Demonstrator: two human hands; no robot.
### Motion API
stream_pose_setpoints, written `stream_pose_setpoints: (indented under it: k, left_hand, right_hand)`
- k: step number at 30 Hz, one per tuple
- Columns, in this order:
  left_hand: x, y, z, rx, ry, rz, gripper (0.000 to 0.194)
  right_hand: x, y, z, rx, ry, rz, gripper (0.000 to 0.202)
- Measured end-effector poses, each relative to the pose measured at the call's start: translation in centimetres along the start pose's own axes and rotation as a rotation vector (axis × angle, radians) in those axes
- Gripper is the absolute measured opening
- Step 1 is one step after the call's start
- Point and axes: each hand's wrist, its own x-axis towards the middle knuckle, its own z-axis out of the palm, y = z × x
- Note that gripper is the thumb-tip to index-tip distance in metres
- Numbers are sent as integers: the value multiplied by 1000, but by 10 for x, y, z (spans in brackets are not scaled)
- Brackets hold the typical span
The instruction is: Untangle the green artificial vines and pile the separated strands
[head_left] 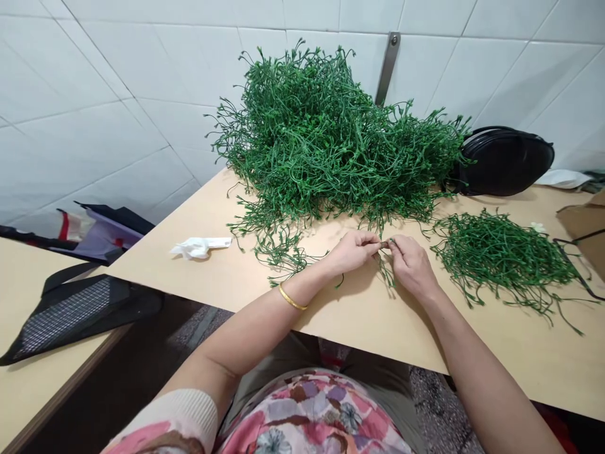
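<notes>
My left hand (358, 251) and my right hand (410, 263) meet low over the table, fingertips pinched together on a thin green artificial plant sprig (386, 272). Its strands hang down between the hands; the part inside the fingers is hidden. Just beyond them rises a big heap of green artificial sprigs (321, 145). Some loose sprigs (281, 252) lie left of my left hand, partly behind the wrist. To the right of my right hand spreads a smaller pile of green sprigs (505, 255).
A crumpled white tissue (198, 248) lies on the light wooden table (165, 265). At the back right sits a black pouch (508, 161), with glasses (579, 265) and a cardboard box (586, 224) near the right edge. A black mesh bag (75, 315) rests on another table at left.
</notes>
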Motion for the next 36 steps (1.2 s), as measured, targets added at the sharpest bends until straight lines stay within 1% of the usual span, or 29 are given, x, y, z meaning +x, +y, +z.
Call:
stream_pose_setpoints:
  k: [3,5,6,9,11,13,15,17,20,23,25,27,29,30,32,33,34,36]
  left_hand:
    - [-1,1,-2,14,-8,-16,14]
    - [1,-2,-2,42,22,19,13]
    - [2,-4,-1,67,43,38,14]
    - [4,-9,0,161,99,81,15]
    - [3,-10,0,224,124,64,16]
    - [0,-9,-1,271,114,3,18]
    - [-2,-8,-2,298,67,-45,17]
    - [-3,-8,-2,306,31,-34,15]
    - [-2,-9,-2,332,54,26,14]
    - [-2,-7,-1,384,84,22,14]
    - [-3,-4,-2,428,75,-9,14]
    - [-6,1,-2,532,91,-4,20]
    - [-10,7,-2,693,162,76,29]
    - [-12,9,-2,771,207,136,29]
    - [-16,12,0,880,272,263,20]
    - [-17,13,1,913,282,316,18]
    - [-18,14,3,941,280,356,20]
    - [-19,15,7,987,248,395,26]
  right_hand:
    - [0,0,-2,10,10,-22,22]
    - [0,-4,-3,52,2,-48,23]
    - [-1,-6,-3,96,-20,-38,24]
    - [-2,-13,-2,282,-121,77,26]
    - [-3,-15,-2,338,-130,150,26]
    - [-3,-15,-3,313,-86,186,24]
    - [-3,-15,-4,304,-63,214,24]
    - [-3,-14,-3,352,-83,225,25]
    - [-3,-13,-2,440,-149,182,24]
    - [-3,-14,-2,426,-184,143,23]
    - [-2,-15,-3,379,-155,148,22]
    - [-2,-15,-4,343,-98,171,21]
    - [-1,-15,-6,350,-49,217,21]
    - [0,-15,-6,370,-33,242,21]
    - [0,-13,-6,415,-16,285,23]
    - [1,-13,-6,436,-6,300,23]
    - [1,-12,-6,455,5,308,24]
    - [1,-9,-5,502,30,315,25]
